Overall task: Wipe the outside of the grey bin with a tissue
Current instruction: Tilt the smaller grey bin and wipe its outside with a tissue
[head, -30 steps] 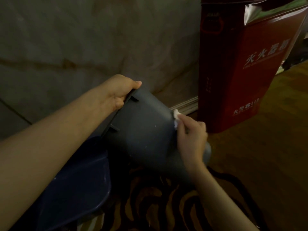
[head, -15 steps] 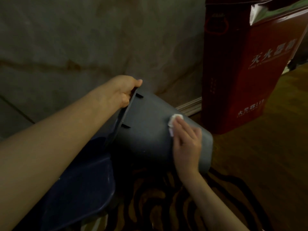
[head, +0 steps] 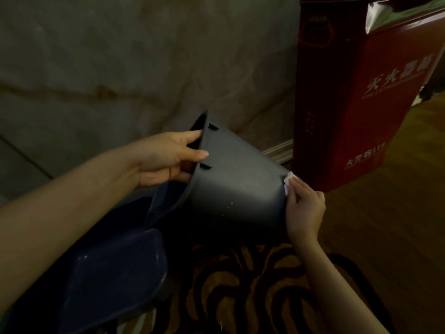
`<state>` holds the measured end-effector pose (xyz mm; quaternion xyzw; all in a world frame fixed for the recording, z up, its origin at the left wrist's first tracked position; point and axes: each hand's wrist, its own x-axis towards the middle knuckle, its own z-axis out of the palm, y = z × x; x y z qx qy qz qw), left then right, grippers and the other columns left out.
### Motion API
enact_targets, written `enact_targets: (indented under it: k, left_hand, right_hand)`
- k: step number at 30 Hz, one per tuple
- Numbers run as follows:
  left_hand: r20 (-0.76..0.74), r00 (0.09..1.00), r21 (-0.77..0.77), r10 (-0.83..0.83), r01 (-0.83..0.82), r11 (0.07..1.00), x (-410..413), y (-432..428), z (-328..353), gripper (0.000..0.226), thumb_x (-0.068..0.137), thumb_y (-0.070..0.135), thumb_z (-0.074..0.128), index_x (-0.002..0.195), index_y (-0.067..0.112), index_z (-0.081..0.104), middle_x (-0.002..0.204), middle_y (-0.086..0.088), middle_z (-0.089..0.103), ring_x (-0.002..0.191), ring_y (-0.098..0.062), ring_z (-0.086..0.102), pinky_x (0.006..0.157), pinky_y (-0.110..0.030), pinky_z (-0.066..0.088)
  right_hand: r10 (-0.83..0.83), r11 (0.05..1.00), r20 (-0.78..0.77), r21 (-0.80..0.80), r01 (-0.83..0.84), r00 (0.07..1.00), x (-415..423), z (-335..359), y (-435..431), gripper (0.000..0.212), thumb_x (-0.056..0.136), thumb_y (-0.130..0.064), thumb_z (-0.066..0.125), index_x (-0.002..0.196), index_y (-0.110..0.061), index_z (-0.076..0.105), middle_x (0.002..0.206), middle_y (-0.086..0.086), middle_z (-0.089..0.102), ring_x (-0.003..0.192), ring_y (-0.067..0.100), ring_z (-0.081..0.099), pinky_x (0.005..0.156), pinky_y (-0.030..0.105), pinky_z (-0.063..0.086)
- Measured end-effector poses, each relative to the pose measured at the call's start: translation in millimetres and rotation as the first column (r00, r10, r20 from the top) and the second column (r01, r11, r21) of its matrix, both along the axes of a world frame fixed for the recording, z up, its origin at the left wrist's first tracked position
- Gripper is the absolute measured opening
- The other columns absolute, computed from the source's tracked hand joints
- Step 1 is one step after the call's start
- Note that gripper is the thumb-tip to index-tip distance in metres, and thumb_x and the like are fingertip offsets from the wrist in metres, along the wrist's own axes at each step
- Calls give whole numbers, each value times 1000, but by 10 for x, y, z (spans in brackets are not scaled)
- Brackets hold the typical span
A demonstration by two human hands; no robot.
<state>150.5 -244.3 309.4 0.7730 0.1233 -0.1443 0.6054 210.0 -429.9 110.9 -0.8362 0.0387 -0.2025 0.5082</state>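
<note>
Grey bin tipped sideways, just left of red box. Left hand grips rim; right hand presses tissue at base. Likely light, stiff, slick plastic (rim's the 1 secure hold).

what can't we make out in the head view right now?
- Grey plastic bin: underside faces away; inside barely visible past the rim.
- White tissue: mostly hidden under the right hand.
- Left hand: fingertips hidden inside the rim.
- Red box: top cut off; small print blurred.
</note>
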Motion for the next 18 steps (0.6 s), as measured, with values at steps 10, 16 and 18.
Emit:
enact_targets:
  k: [10,16,18]
  left_hand:
    - [42,989,100,145,-149,984,238,-167,36,38,91,-2,37,124,14,51,87,-2,61,73,-14,57,49,-20,54]
    - [17,987,153,158,-159,975,432,-279,69,21,93,2,36,92,15,53,78,-3,55,66,-13,53,43,-18,51]
    - [7,984,147,178,-177,973,514,-302,77,22,93,1,37,87,15,54,80,-2,57,69,-13,55,47,-21,54]
  right_hand:
    - [215,965,284,85,-248,934,-583,651,596,31,86,-13,60,115,-23,61,113,-13,63,91,2,48,78,8,38]
    - [214,959,498,58,-278,841,-571,830,805,28,84,-9,62,111,-8,65,114,4,67,90,14,52,81,15,41]
    - [181,973,470,44,-228,864,-459,643,664,30,83,-10,60,113,-10,65,115,2,67,87,12,49,76,13,39]
